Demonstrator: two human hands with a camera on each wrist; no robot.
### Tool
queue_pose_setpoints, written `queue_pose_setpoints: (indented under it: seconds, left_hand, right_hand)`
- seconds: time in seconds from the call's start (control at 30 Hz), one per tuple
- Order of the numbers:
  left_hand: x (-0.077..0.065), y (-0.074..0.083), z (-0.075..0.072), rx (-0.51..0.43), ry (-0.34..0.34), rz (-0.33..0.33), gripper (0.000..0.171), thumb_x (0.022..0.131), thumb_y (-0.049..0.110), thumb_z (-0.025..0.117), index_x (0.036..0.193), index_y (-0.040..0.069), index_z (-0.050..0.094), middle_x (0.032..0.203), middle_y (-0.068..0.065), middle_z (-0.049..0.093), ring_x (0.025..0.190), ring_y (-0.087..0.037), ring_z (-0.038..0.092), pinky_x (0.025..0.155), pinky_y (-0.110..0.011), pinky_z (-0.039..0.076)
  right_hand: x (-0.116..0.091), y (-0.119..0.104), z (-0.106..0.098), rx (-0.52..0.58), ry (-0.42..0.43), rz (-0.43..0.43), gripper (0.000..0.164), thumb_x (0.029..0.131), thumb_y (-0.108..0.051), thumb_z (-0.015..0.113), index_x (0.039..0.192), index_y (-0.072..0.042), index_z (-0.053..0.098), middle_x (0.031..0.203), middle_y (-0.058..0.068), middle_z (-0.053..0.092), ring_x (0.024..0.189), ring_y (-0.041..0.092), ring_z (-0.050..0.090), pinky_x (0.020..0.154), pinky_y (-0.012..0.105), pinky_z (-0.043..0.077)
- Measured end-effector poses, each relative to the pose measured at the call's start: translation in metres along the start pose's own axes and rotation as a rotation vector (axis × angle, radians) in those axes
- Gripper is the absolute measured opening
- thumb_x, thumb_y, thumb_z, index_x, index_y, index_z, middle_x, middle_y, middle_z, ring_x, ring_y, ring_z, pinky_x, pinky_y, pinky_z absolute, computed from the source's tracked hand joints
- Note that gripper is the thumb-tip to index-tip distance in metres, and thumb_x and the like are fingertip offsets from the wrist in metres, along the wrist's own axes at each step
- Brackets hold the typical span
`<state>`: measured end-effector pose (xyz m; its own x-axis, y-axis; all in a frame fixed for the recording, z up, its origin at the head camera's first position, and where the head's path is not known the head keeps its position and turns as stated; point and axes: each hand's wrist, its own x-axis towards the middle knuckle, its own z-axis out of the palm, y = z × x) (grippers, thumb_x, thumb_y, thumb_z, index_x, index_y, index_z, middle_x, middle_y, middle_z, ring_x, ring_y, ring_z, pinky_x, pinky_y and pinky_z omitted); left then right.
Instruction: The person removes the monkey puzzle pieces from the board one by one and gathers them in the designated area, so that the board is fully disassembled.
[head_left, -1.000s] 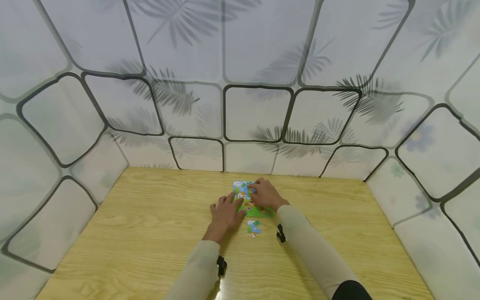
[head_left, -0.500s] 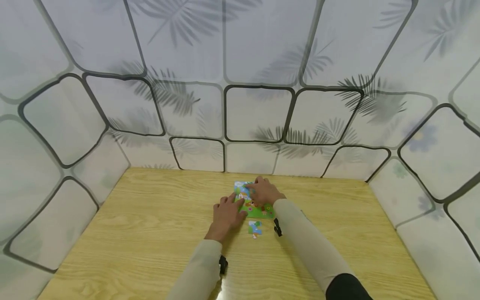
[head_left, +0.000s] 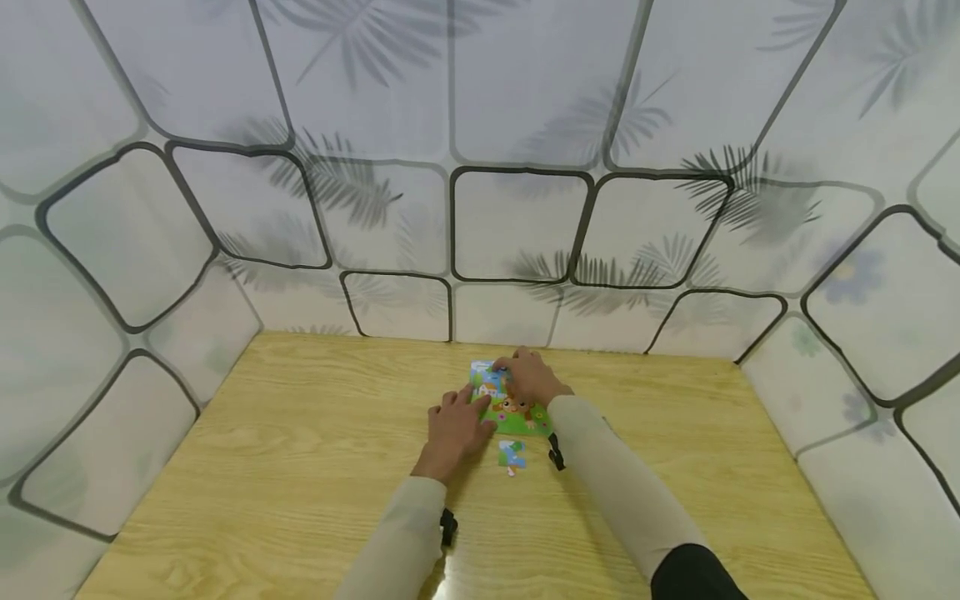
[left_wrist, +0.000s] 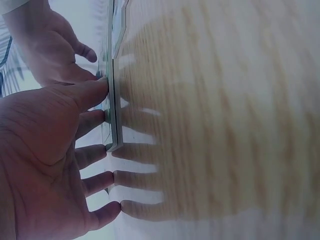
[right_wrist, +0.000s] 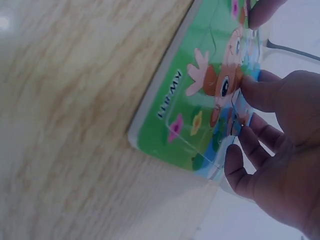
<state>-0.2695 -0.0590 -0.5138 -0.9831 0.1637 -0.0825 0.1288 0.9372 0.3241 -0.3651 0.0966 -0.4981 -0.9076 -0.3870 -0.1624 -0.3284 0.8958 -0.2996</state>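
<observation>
A jigsaw puzzle (head_left: 516, 423) in a flat frame lies on the table, its picture a monkey on green grass with flowers. My left hand (head_left: 453, 427) rests at its left edge; in the left wrist view the thumb touches the board's edge and spread fingertips reach the table. Over the upper right of the puzzle is my right hand (head_left: 534, 379). In the right wrist view its thumb and fingers pinch a puzzle piece (right_wrist: 240, 109) at the board's surface, partly hidden by the fingers. Loose puzzle pieces (head_left: 512, 454) lie just in front of the board.
The wooden table (head_left: 300, 467) reaches back to a pale wall (head_left: 517, 225) with a stone-outline and leaf pattern. Similar walls stand at left and right. Black clips (head_left: 447, 528) show at both sleeves.
The right hand shifts slightly over the puzzle, its index finger extending and then bending again, and more of the monkey picture shows. The left hand stays at the left edge.
</observation>
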Motion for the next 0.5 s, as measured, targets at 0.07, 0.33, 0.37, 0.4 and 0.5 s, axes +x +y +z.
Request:
queue_pose_setpoints:
  seconds: [0.07, 0.33, 0.37, 0.4, 0.5]
  left_hand:
    - [-0.001, 0.000, 0.000, 0.002, 0.003, 0.005, 0.048, 0.097, 0.043, 0.052, 0.143, 0.026, 0.049, 0.156, -0.007, 0.033, 0.139, -0.036, 0.035, 0.103, -0.061, 0.036]
    - [0.000, -0.001, 0.000, 0.015, 0.010, 0.014, 0.049, 0.097, 0.044, 0.051, 0.143, 0.026, 0.049, 0.156, -0.007, 0.034, 0.138, -0.036, 0.035, 0.103, -0.061, 0.037]
    - [0.000, -0.002, 0.000, 0.018, 0.012, 0.014, 0.049, 0.097, 0.044, 0.052, 0.143, 0.026, 0.049, 0.156, -0.008, 0.034, 0.138, -0.036, 0.035, 0.102, -0.061, 0.037]
    - [0.000, -0.002, 0.000, 0.022, 0.013, 0.015, 0.049, 0.097, 0.044, 0.051, 0.143, 0.026, 0.049, 0.156, -0.008, 0.034, 0.138, -0.036, 0.035, 0.102, -0.061, 0.037]
    - [0.001, -0.002, 0.001, 0.030, 0.009, 0.014, 0.049, 0.097, 0.044, 0.051, 0.143, 0.027, 0.049, 0.156, -0.007, 0.034, 0.138, -0.036, 0.035, 0.102, -0.060, 0.038]
  right_hand:
    - [0.000, 0.001, 0.002, 0.003, 0.039, -0.013, 0.036, 0.096, -0.014, 0.060, 0.130, -0.025, 0.060, 0.128, 0.015, 0.048, 0.117, 0.036, 0.049, 0.089, 0.049, 0.049]
    - [0.003, 0.007, 0.007, 0.074, 0.121, 0.014, 0.038, 0.094, -0.015, 0.063, 0.132, -0.016, 0.058, 0.126, 0.012, 0.055, 0.106, 0.027, 0.058, 0.090, 0.042, 0.051]
    - [0.003, 0.008, 0.007, 0.091, 0.120, 0.014, 0.036, 0.094, -0.016, 0.063, 0.130, -0.016, 0.059, 0.126, 0.011, 0.058, 0.107, 0.027, 0.059, 0.091, 0.043, 0.051]
    - [0.003, 0.009, 0.008, 0.108, 0.119, 0.012, 0.036, 0.094, -0.017, 0.063, 0.130, -0.017, 0.059, 0.126, 0.010, 0.060, 0.107, 0.026, 0.061, 0.093, 0.043, 0.051]
    - [0.002, 0.013, 0.008, 0.173, 0.113, 0.009, 0.034, 0.095, -0.017, 0.062, 0.129, -0.019, 0.059, 0.126, 0.007, 0.065, 0.109, 0.025, 0.063, 0.093, 0.045, 0.051]
